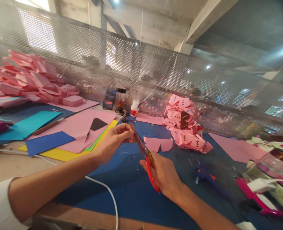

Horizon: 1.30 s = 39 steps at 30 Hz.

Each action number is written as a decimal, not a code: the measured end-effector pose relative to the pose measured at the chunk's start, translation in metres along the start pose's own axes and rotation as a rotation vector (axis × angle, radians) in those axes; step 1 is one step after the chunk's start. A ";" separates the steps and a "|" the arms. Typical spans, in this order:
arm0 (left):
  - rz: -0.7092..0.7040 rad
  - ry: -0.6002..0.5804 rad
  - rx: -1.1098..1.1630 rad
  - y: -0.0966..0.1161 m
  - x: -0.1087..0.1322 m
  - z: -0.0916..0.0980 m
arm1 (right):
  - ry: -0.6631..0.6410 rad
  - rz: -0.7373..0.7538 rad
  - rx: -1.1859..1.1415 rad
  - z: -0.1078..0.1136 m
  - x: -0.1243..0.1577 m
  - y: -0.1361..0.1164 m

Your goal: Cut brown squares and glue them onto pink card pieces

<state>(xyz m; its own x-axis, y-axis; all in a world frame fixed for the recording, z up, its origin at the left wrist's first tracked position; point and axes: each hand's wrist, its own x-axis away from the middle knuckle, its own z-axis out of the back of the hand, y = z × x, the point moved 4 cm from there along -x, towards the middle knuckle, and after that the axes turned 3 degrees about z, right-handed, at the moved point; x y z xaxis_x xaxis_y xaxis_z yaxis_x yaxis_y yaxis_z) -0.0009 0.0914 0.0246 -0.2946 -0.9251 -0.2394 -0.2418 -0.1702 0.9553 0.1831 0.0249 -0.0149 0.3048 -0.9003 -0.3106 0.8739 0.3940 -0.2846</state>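
Observation:
My right hand [166, 174] is closed around the red handles of a pair of scissors [152, 179]. The blades point up and away, toward my left fingertips. My left hand [122, 135] pinches a narrow brown piece of paper [139, 144], which lies along the scissor blades. Whether the blades are apart on it, I cannot tell. Just beyond the scissors a pink paper piece [159, 144] with a notch in its lower edge lies on the blue mat [131, 198]. To its right is a stack of folded pink paper pieces [183, 124] with blue and dark square marks.
A heap of folded pink paper [33, 78] lies at the far left, near blue card [50, 142] and teal card [31, 124]. A glue gun [208, 179] rests at right. A white cable [109, 188] crosses the front. A cup [135, 110] and jar [121, 100] stand behind.

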 end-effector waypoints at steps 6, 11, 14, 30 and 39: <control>-0.014 0.004 0.000 0.000 -0.001 0.002 | 0.007 -0.005 -0.025 0.000 0.000 0.001; -0.022 0.041 0.032 -0.003 -0.005 0.008 | -0.015 0.000 -0.046 0.000 0.001 0.000; -0.016 0.062 0.045 -0.004 -0.007 0.011 | -0.012 -0.002 -0.042 0.000 0.000 0.000; -0.022 0.079 0.056 -0.001 -0.005 0.006 | 0.020 0.004 -0.017 0.001 0.000 0.000; -0.029 0.065 0.036 -0.002 -0.004 0.006 | -0.005 0.001 -0.004 -0.001 -0.001 0.001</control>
<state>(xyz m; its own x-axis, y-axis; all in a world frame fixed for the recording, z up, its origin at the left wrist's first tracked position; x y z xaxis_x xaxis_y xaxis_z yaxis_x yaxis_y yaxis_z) -0.0052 0.0979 0.0227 -0.2266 -0.9403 -0.2541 -0.2832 -0.1860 0.9409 0.1830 0.0264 -0.0156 0.3079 -0.9006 -0.3067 0.8721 0.3960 -0.2874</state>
